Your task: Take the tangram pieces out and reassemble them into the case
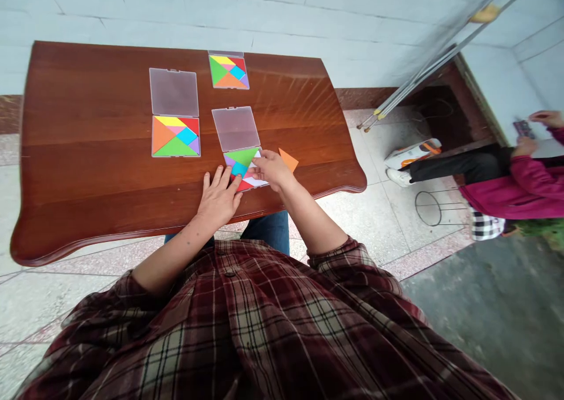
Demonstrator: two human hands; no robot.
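A tangram set in an open clear case (241, 164) lies on the wooden table (88, 171) in front of me, its lid (235, 128) folded back behind it. My left hand (219, 197) lies flat with fingers spread, its fingertips on the case's left edge. My right hand (272, 169) is curled over the case's right side, fingertips pressed on the pieces; what they pinch is hidden. One orange triangle (288, 159) lies loose on the table just right of that hand.
A second open tangram case (175, 136) with its lid (173, 91) lies to the left; a third, closed set (228, 70) lies further back. On the right, beyond the table, a seated person in a magenta top (515, 185) holds a phone. Metal poles (423, 74) lean nearby.
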